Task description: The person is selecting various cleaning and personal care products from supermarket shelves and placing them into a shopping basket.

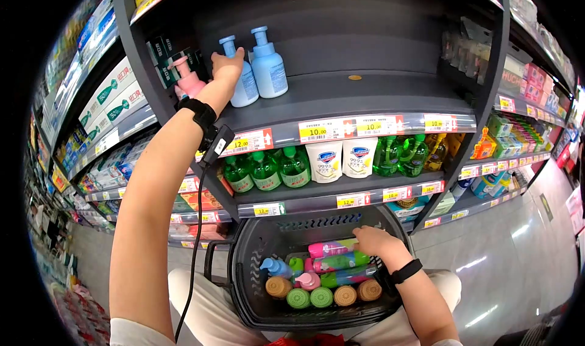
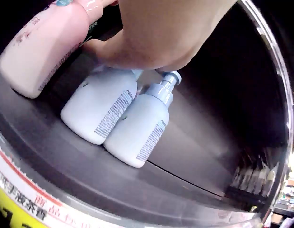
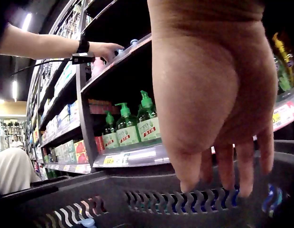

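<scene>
- Light-blue plastic pump bottle with rounded shoulders [image 1: 246, 90]: upright near the left end of the dark-grey shelf [image 1: 372, 96], set back from its front edge; smooth, satin surface; small printed text block, illegible.
- Left hand [image 1: 228, 67]: fingers and thumb curled about this bottle's upper part, below the pump head.
- Second light-blue pump bottle [image 1: 270, 75]: same shape, upright just to the right of the held one.
- Pink plastic pump bottle [image 1: 191, 85]: left of the left hand, by the shelf's left end.
- Price strip [image 1: 320, 130], along the shelf's front edge: clear plastic cover, paper tags reading 12.00 and 10.00.
- White pouches with blue shield emblem [image 1: 326, 164] and clear-green pump bottles [image 1: 265, 174]: tier below.
- Black slotted plastic basket [image 1: 283, 236], below the shelves: holds pink-and-green cylinders [image 1: 339, 261] and round patterned tan and green lids [image 1: 298, 298].
- Right hand [image 1: 379, 245]: over the basket's right side, fingers loosely extended, gripping nothing, beside the cylinders; contact cannot be told.
</scene>
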The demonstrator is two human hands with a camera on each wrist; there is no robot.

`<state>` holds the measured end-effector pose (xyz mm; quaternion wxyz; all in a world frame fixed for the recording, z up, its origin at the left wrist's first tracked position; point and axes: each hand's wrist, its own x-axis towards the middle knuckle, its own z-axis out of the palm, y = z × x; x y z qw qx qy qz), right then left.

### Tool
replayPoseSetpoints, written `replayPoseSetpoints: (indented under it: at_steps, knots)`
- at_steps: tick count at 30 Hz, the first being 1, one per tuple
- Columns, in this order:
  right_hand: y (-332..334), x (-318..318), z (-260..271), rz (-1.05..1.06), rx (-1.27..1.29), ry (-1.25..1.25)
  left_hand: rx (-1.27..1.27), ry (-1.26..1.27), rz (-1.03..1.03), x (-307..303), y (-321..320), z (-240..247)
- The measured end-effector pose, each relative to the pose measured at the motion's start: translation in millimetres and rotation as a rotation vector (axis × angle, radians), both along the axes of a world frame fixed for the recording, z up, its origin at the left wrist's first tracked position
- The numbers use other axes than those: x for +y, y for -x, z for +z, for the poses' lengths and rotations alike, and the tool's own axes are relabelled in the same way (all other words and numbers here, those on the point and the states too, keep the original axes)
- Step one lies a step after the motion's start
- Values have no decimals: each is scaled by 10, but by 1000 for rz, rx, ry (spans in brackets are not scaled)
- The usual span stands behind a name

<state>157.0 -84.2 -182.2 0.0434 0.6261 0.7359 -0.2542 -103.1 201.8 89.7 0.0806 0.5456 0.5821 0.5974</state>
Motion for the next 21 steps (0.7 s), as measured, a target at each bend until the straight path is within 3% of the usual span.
replayPoseSetpoints:
  at_steps: [8,10,11,14,17,18,20,21]
  knots:
    - [-37,1,-20,-9,-50,0,115,-60,77,-15,102,45]
    - [-46,28,-42,-1,-47,-12,94,-68,-75,-137,142,44]
    - [-46,25,-58,5,-49,-24,184,-202,-21,-185,133,9]
    - [-18,-24,-15,-1,-36,-39,97,-182,-154,-618,78,63]
    - [-34,-34,-73,35,-11,-50,204,-445,-326,-777,124,-84]
    - [-13,-58,14,49,-20,-62,233,-516,-265,-921,79,-117]
    - [-86,5,-135,57,-32,-89,137,-504,-241,-1295,-35,-80]
    - [-104,-5,-145,52,-29,-96,67,-540,-389,-1353,-7,-71]
